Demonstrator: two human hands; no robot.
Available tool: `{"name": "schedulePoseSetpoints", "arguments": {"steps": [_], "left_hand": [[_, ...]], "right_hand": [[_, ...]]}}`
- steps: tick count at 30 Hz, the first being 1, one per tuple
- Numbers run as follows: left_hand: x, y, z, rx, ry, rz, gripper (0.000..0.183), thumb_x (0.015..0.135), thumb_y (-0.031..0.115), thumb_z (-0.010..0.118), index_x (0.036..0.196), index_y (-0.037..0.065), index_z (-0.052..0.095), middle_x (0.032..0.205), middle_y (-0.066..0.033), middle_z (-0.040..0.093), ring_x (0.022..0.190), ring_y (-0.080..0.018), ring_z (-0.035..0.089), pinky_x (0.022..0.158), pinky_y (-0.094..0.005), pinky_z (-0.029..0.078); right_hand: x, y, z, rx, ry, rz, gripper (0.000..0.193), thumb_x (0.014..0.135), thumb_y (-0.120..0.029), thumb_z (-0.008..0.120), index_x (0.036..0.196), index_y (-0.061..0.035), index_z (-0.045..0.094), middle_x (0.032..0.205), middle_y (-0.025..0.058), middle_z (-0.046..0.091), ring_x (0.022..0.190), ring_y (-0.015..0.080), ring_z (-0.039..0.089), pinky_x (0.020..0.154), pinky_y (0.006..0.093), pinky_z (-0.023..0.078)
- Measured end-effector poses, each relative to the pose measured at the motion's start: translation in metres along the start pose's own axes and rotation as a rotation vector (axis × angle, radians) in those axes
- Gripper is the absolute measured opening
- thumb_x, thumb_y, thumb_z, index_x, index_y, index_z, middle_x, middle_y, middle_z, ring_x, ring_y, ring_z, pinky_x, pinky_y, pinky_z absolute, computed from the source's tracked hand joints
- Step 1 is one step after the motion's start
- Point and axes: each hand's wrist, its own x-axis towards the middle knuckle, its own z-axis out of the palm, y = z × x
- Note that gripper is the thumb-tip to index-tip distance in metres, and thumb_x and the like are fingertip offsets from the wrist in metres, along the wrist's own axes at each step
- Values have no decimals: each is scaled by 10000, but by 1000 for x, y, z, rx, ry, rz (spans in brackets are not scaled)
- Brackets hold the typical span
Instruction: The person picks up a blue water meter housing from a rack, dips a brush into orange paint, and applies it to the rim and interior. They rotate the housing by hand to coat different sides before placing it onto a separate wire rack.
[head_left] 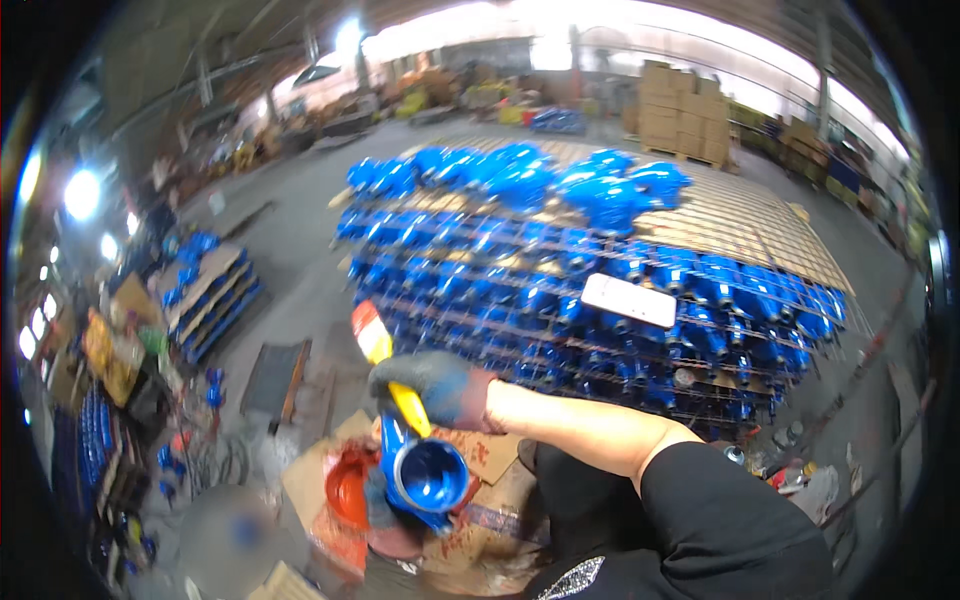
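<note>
Above cardboard (497, 458), right hand (435, 387) pinches brush (376, 343); left hand (385, 510), against blue casting (432, 473): grip unclear.

A tiered rack (752, 228) bears glossy blue castings (603, 195); red-spotted cardboard (487, 452) on the floor (298, 275) carries a red bowl (346, 492).

You had one rack (745, 232), one white plate (628, 300) on it; one brush (409, 406), one blue casting (432, 474), one red bowl (347, 490) before it.
</note>
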Motion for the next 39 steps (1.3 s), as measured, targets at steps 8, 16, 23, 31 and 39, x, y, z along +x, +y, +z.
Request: {"name": "schedulePoseSetpoints", "arguments": {"steps": [8, 16, 23, 31, 39], "left_hand": [[-8, 71, -78, -428, 299, 330, 764, 907, 595, 498, 1370, -8, 425, 1292, -185, 552, 1145, -333, 567, 987, -471, 481], [-25, 120, -104, -377, 549, 519, 825, 888, 692, 357, 1356, 16, 424, 1050, -262, 633, 822, -413, 663, 518, -443, 585], [-34, 122, -126, -271, 318, 709, 813, 831, 608, 622, 1432, 134, 347, 1368, -203, 456, 1173, -424, 524, 927, -626, 486], [-48, 127, -126, -338, 381, 704, 771, 863, 570, 608, 1437, 130, 340, 1385, -220, 428, 1156, -451, 530, 851, -535, 571], [-59, 106, -125, 119, 600, 563, 721, 808, 418, 726, 1334, 60, 388, 1189, -152, 543, 1064, -314, 584, 837, -467, 566]], "right_hand": [[38, 52, 47, -751, -141, -316, 250, 842, -150, 714, 1073, -58, 683, 1005, 101, 671, 932, 252, 644, 822, 333, 514], [43, 143, 144, 52, -308, 307, 174, 812, -94, 711, 972, -51, 658, 1017, 151, 643, 894, 312, 639, 825, 377, 501], [41, 182, 201, -419, -572, 256, 252, 816, -159, 649, 1063, -112, 649, 1024, 167, 673, 975, 346, 647, 836, 412, 509], [48, 158, 188, -702, -845, 310, 238, 798, -204, 657, 1009, -94, 665, 978, 146, 694, 932, 336, 655, 814, 398, 514], [29, 90, 136, 58, -291, 417, 210, 811, 67, 627, 989, -41, 657, 924, 42, 692, 840, 121, 633, 737, 254, 508]]}}
